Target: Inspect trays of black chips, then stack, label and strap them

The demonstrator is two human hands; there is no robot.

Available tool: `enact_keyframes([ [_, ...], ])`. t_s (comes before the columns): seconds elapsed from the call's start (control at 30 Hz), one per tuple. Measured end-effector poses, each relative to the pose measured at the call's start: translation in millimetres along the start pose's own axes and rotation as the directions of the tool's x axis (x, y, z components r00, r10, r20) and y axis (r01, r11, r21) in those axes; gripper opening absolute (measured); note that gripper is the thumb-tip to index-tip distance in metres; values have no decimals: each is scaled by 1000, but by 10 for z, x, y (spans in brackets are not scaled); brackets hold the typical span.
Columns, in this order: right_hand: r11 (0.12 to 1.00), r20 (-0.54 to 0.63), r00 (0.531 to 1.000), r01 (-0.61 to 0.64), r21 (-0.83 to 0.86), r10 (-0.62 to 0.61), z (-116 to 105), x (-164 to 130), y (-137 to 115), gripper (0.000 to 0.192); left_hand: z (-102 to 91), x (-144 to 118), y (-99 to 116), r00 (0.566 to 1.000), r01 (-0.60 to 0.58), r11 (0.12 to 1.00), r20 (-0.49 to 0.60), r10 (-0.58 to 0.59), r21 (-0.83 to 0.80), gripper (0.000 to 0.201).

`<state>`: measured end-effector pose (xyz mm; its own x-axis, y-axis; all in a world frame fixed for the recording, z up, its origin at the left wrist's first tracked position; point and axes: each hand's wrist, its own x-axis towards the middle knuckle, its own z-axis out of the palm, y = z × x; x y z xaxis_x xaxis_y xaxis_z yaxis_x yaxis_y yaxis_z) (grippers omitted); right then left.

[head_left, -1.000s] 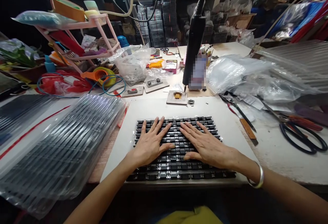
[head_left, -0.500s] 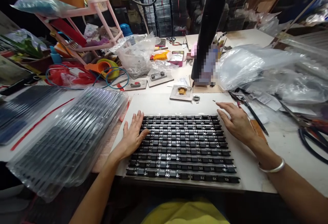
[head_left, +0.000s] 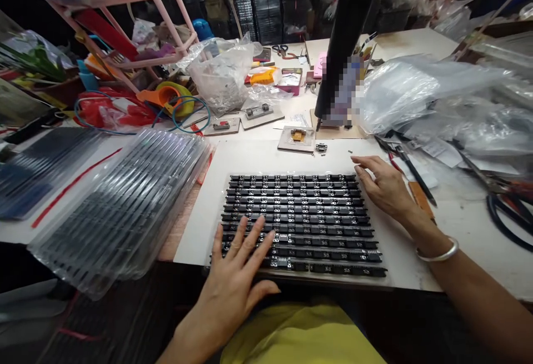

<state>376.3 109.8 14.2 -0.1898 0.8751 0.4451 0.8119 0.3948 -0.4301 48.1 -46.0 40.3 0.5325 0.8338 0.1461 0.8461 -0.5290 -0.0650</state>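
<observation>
Two open hands, left hand (head_left: 237, 275) and right hand (head_left: 385, 189), on one tray of black strips (head_left: 300, 222).

i'm looking into a cramped electronics assembly workshop, rows of black connector strips (head_left: 300, 219) on the bench, stacked component trays (head_left: 120, 208), scissors (head_left: 506, 208), plastic bags (head_left: 416, 91), small jigs (head_left: 258, 115)

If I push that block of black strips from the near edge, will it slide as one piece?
Probably not: the black strips look like separate rows lying side by side, so they may shift unevenly. They seem thin and light, resting on the smooth white board, so likely to slide easily.
</observation>
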Motion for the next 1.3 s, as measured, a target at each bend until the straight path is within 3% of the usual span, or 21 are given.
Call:
enact_keyframes([
  [0.1,1000,12,1000,-12,23,12,9,-7,10,32,66,21,157,998,-65,995,-14,66,70,77],
  [0.23,1000,14,1000,-11,24,11,1,-4,28,32,97,44,195,996,-88,992,-17,90,87,77],
  [0.43,999,20,1000,-14,33,13,-14,0,5,33,70,23,179,998,-57,996,-12,58,66,77],
  [0.63,998,10,999,-34,57,33,-29,7,-15,32,199,3,195,999,5,997,-42,-2,83,87],
  [1.07,995,43,995,-91,32,90,-68,17,-54,34,274,33,286,999,3,998,-52,0,62,88],
  [1.17,997,38,997,-73,29,71,-61,16,-32,34,270,7,276,997,48,998,-55,-46,47,87],
  [1.3,999,4,999,-42,20,41,-47,8,20,34,208,-96,257,979,198,980,-55,-197,3,84],
])
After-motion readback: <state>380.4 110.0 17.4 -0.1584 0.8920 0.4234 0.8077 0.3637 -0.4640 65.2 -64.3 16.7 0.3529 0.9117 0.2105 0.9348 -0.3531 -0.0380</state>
